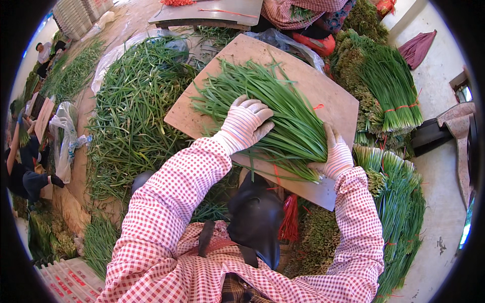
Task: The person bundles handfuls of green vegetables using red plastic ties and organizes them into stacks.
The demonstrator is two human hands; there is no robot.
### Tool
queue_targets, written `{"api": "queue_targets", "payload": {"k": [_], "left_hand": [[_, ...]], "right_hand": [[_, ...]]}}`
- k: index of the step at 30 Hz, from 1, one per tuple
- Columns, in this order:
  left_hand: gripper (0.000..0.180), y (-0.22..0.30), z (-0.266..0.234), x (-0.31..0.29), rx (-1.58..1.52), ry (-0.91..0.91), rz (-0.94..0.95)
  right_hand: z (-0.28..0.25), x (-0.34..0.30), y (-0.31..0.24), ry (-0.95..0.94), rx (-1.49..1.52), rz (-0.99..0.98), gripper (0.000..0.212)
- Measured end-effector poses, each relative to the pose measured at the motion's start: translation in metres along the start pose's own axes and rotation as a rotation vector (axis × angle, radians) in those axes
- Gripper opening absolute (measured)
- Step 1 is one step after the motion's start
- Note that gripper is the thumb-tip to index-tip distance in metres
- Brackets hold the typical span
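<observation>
A loose bunch of green garlic chives [290, 113] lies slantwise on a wooden board [336, 103] in front of me, leaf tips to the far left, cut ends to the near right. My left hand [246, 122], in a striped work glove, is closed over the leaves on the bunch's left side. Wrapped around the stem end, my right hand [334, 155] wears the same kind of glove; its fingertips are partly hidden. One red tie [318, 106] shows beside the bunch on the board. Another red tie [276, 173] lies near the board's front edge.
A big heap of loose chives [136, 116] lies to the left. Tied chive bundles [394, 96] are stacked on the right, with more bundles [396, 212] nearer. Red ties [289, 219] hang below the board. Another person [303, 15] sits across from me, beside a metal-topped table [212, 12].
</observation>
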State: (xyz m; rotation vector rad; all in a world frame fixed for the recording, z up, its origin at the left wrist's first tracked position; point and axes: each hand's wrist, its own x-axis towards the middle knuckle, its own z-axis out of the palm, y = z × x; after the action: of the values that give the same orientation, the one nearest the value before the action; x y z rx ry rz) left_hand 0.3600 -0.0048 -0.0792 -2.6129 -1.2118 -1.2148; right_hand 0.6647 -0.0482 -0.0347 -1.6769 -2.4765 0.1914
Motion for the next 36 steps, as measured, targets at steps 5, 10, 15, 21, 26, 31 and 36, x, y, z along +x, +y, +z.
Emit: {"api": "queue_targets", "payload": {"k": [5, 10, 15, 21, 26, 31, 36], "left_hand": [[0.024, 0.000, 0.012, -0.005, -0.048, 0.073, 0.016], [0.021, -0.008, 0.010, -0.012, -0.168, 0.047, 0.001], [0.012, -0.011, 0.008, -0.021, -0.353, 0.115, -0.129], [0.018, -0.032, 0.026, -0.022, -0.461, 0.284, -0.625], [0.032, -0.041, 0.022, -0.015, -0.904, 0.356, -1.017], [0.046, -0.034, 0.012, -0.016, -0.698, 0.193, -0.836], [0.054, -0.017, -0.010, 0.000, -0.440, 0.041, -0.561]], "right_hand": [[0.006, -0.001, 0.014, 0.032, 0.010, -0.110, 0.108], [-0.002, 0.008, 0.006, -0.035, 0.068, -0.057, 0.108], [0.002, 0.008, 0.010, 0.000, 0.105, -0.039, 0.111], [0.004, 0.006, 0.005, 0.063, 0.103, -0.072, 0.110], [0.006, 0.006, 0.008, 0.090, 0.118, -0.078, 0.111], [0.007, 0.006, 0.008, 0.087, 0.123, -0.081, 0.111], [0.004, 0.006, 0.006, 0.080, 0.117, -0.069, 0.110]]}}
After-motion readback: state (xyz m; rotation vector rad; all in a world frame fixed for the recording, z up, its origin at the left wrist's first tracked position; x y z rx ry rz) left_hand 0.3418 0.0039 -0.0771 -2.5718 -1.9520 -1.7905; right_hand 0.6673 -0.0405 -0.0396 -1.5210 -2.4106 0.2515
